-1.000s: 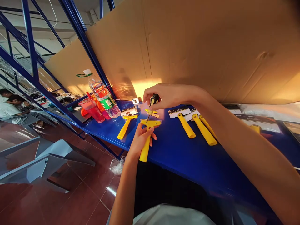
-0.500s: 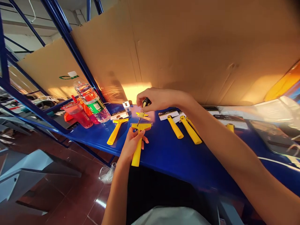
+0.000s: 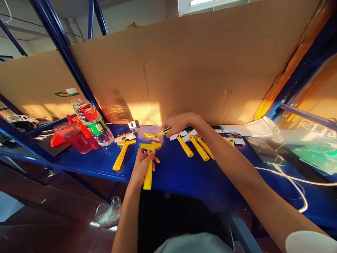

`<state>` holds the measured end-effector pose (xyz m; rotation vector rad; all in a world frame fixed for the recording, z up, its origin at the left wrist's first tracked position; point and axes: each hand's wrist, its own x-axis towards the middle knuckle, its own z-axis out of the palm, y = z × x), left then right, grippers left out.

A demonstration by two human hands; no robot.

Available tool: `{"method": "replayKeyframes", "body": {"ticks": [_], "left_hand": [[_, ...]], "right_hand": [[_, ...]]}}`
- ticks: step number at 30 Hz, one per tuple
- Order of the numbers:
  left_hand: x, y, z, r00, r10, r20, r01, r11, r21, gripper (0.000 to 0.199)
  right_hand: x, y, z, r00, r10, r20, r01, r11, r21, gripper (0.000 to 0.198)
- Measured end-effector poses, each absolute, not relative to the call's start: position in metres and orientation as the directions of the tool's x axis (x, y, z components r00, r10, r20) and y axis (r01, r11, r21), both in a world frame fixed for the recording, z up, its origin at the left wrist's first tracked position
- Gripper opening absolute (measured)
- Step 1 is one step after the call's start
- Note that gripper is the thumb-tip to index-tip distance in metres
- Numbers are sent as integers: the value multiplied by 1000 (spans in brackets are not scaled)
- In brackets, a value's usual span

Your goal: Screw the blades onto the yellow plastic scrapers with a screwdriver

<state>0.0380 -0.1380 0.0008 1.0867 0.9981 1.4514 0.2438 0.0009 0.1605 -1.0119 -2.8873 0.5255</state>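
Note:
My left hand (image 3: 140,168) grips the handle of a yellow scraper (image 3: 149,160), its T-shaped head pointing away from me over the blue table (image 3: 179,174). My right hand (image 3: 177,123) holds a small black-and-yellow screwdriver (image 3: 163,132), now tilted low and nearly flat, its tip near a small yellow part (image 3: 149,135) lying just beyond the scraper head. Another yellow scraper (image 3: 121,153) lies to the left. Three yellow handles (image 3: 196,147) lie side by side to the right of my right hand.
A clear bottle with a green label (image 3: 92,123) and a red cup (image 3: 72,137) stand at the table's left end. White cards (image 3: 125,136) lie near the cardboard backing (image 3: 184,77). A white cable (image 3: 292,182) and a dark tray (image 3: 264,150) sit at right.
The view has swung right and up. My right hand has lowered the screwdriver from upright over the scraper head to nearly flat beside it. My left hand keeps its hold on the scraper.

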Motion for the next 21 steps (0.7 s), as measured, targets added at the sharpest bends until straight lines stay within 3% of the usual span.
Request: {"method": "replayKeyframes", "body": {"ticks": [1,3,5,6,12,21], "left_hand": [[38,-138,0,-77,989,127,-248,-142,958,64],[38,-138,0,-76,988,138,-259,-153,954,65],[37,-139,0,-52,987,154,-260,-163,952,62],[37,-140,0,-34,986,164,-256,-167,952,61],[36,-143,2,41,982,186,-217,-173,961,63],[37,-143,0,15,981,196,-188,-189,964,59]], "right_hand": [[247,3,154,-779,615,-123,610,698,-375,30],[251,2,136,-753,657,-16,555,622,-553,48],[252,-4,110,-641,756,131,327,423,-845,54],[250,-9,96,-558,818,136,186,283,-941,51],[228,-45,26,-417,898,140,-43,134,-990,50],[221,-43,6,-413,910,31,-222,-68,-973,61]]}}
